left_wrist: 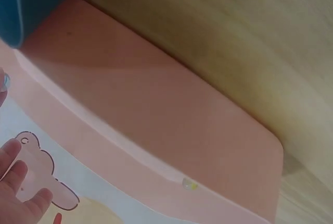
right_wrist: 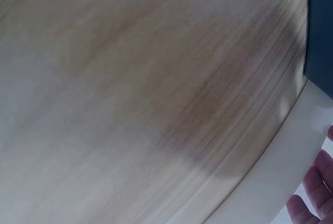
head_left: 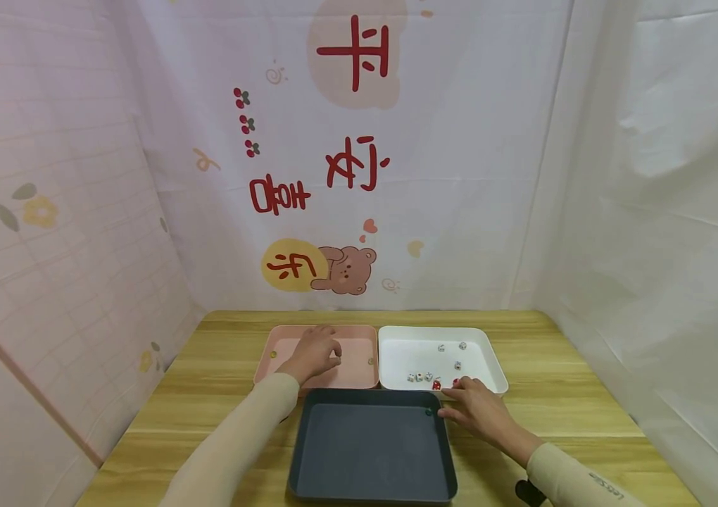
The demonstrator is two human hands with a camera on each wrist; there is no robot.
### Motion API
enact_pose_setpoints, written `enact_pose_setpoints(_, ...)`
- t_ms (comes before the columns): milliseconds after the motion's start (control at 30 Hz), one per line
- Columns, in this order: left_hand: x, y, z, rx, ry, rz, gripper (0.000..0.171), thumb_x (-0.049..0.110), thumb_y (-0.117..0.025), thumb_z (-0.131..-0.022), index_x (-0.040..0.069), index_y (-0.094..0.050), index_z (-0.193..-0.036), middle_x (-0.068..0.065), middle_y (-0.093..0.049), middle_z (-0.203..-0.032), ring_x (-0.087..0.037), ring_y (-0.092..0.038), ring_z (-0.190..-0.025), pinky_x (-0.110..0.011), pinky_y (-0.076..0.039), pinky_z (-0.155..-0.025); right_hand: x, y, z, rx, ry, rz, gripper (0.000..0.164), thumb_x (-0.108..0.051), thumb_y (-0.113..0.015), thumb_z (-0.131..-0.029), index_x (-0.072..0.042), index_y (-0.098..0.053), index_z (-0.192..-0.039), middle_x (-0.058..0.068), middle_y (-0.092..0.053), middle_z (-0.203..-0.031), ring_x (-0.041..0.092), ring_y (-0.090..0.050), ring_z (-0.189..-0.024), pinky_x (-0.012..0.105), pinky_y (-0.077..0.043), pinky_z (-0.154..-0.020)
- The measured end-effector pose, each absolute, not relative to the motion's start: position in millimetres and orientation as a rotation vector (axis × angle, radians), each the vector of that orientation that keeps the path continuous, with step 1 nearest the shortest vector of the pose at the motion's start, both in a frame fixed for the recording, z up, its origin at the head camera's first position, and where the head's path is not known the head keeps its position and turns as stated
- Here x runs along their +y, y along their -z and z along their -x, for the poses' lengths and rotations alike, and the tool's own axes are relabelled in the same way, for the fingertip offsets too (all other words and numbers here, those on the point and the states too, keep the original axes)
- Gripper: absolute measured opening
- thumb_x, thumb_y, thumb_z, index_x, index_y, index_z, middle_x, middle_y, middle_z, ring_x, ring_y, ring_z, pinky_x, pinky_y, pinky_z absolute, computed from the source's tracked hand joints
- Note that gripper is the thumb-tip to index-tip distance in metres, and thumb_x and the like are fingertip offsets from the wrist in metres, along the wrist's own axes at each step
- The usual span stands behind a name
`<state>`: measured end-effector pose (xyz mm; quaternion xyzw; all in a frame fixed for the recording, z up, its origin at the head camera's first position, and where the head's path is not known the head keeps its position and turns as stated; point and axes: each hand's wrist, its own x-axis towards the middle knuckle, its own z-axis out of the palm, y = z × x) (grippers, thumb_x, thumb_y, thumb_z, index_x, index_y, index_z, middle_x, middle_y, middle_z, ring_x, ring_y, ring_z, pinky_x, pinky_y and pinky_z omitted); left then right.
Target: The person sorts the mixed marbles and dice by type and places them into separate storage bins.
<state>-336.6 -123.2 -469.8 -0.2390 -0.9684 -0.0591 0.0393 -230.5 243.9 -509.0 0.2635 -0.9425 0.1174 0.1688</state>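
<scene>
My left hand (head_left: 315, 353) hovers over a pink tray (head_left: 359, 338), its fingers loosely bent and no held thing visible. Small yellowish pieces (head_left: 273, 354) lie near the tray's sides; the left wrist view shows a clear-yellow piece (left_wrist: 190, 184) by the wall. At that view's left edge, a small bluish bit (left_wrist: 5, 82) beside a finger is too cut off to identify. My right hand (head_left: 476, 408) reaches over the front rim of a white tray (head_left: 435, 334), near red dice (head_left: 437, 385). Several white dice (head_left: 419, 377) lie inside. Its fingers (right_wrist: 315, 187) are only partly visible in the right wrist view.
A dark grey tray (head_left: 372, 451) stands in front of both other trays, with a small dark green piece (head_left: 429, 412) in its far right corner. All three sit on a wood-grain table (head_left: 555, 373). Printed white cloth (head_left: 460, 176) hangs behind and at both sides.
</scene>
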Motion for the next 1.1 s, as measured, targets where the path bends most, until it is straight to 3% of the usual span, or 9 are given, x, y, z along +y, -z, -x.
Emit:
enact_pose_setpoints(400,-126,466,336,-3.007,0.209,0.640,0.022,0.027,-0.076,-0.089,0.016,-0.077,-0.108,-0.012,-0.054,-0.138,-0.033,-0.043,-0.132,-0.057,-0.029,-0.111,243,507,230,-2.692,-0.318,-0.742,0.042,-0.043,-0.076,-0.084,-0.011,-0.078,-0.111,0.004,-0.062,-0.098,0.024,-0.058,-0.087,0.038,-0.051,-0.071)
enact_pose_setpoints(1100,-91,452,321,-2.896,0.185,0.880,0.025,0.033,-0.072,-0.092,0.017,-0.076,-0.111,-0.011,-0.054,-0.141,-0.031,-0.041,-0.136,-0.055,-0.031,-0.110,243,509,230,-2.704,-0.332,-0.722,0.040,-0.042,-0.077,-0.084,-0.012,-0.078,-0.111,0.003,-0.061,-0.098,0.024,-0.058,-0.088,0.037,-0.051,-0.071)
